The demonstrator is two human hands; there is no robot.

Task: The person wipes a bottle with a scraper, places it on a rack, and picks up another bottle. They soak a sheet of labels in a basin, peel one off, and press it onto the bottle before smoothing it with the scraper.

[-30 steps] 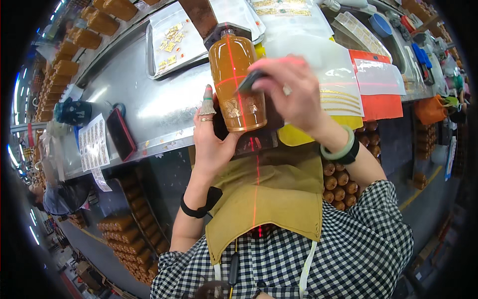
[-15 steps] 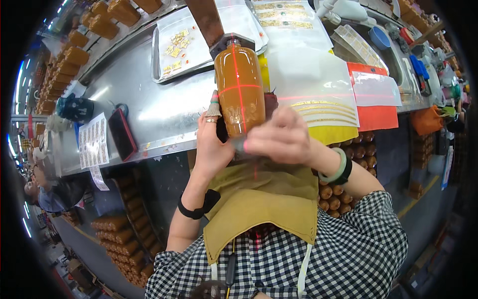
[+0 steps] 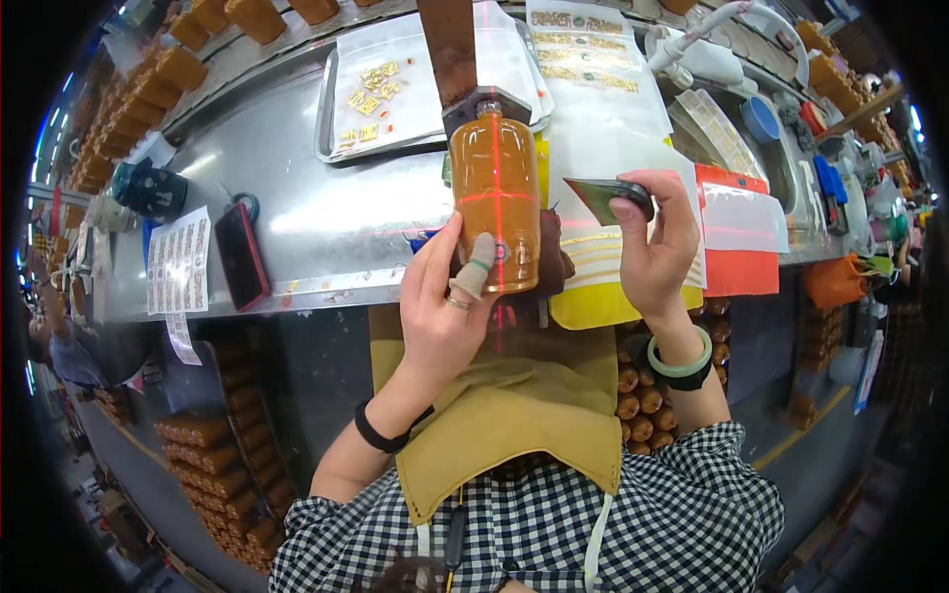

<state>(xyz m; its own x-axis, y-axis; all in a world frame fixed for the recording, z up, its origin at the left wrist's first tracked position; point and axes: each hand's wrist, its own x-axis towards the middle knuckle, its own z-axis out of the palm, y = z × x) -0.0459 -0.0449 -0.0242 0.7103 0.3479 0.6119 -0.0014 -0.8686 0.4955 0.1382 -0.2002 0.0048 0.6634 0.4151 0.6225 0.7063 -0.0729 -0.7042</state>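
A glossy amber-brown bottle [image 3: 494, 188] lies with its neck away from me, against a dark holder [image 3: 484, 102]; red laser lines cross on it. My left hand [image 3: 445, 296] grips its lower left side. A fingertip in a pale cloth cover presses the front, beside a small round mark [image 3: 501, 253] low on the bottle. To the right, apart from the bottle, my right hand [image 3: 660, 242] is closed on a dark-handled scraper [image 3: 605, 198] with a flat, wedge-shaped blade pointing left.
A metal tray [image 3: 326, 128] with paper and small gold decals stands behind left. Gold strip decals [image 3: 583, 259] lie on white sheets to the right, beside a red-orange sheet [image 3: 741, 267]. A phone [image 3: 240, 257], a decal sheet [image 3: 179, 267] and a dark jar [image 3: 148, 190] are at left.
My right hand has moved right, away from the bottle's lower end, and the scraper now shows clearly. My left hand's covered finger has shifted from the bottle's side onto its front.
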